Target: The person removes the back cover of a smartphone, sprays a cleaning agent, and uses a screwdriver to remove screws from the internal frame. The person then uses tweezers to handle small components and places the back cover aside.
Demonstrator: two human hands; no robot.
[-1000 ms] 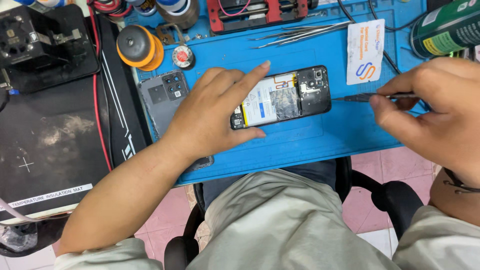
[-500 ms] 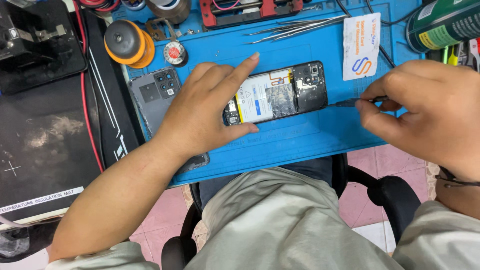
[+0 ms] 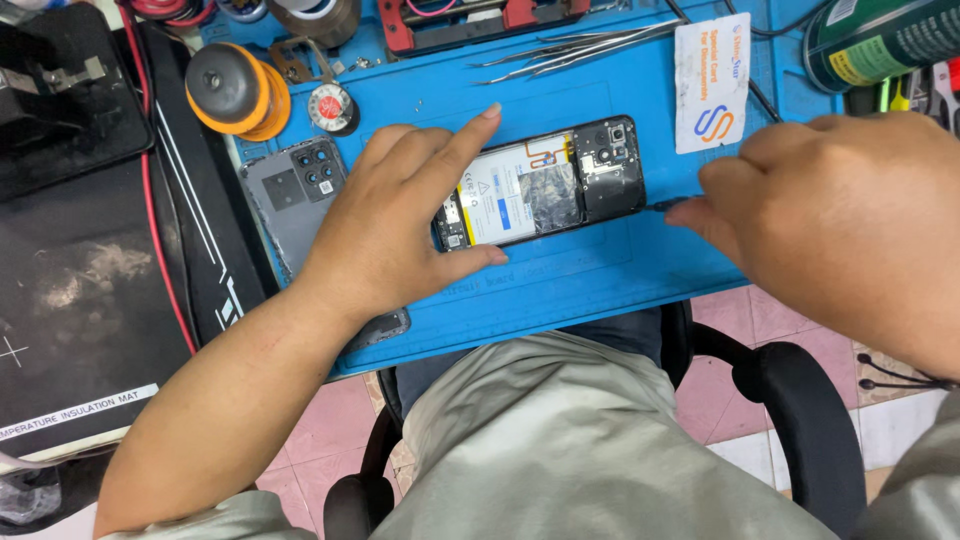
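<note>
An opened smartphone (image 3: 560,180) lies back-side up on the blue work mat (image 3: 560,285), its white battery and black camera board exposed. My left hand (image 3: 400,215) rests over its left end, thumb under the lower edge and index finger stretched along the top. My right hand (image 3: 840,215) is closed around a thin dark tool (image 3: 668,205) whose tip touches the phone's right end. The grey back cover (image 3: 295,195) lies left of the phone, partly under my left wrist.
Metal tweezers (image 3: 580,45) lie at the mat's far edge beside a red holder (image 3: 470,15). A white card (image 3: 712,80), a green can (image 3: 880,40), an orange-and-black suction cup (image 3: 235,90) and a black mat (image 3: 90,290) surround the work area. A chair and pink floor tiles show below.
My right hand has slid left, closer to the phone's right end with the tool. The left hand stays on the phone. The view has shifted slightly.
</note>
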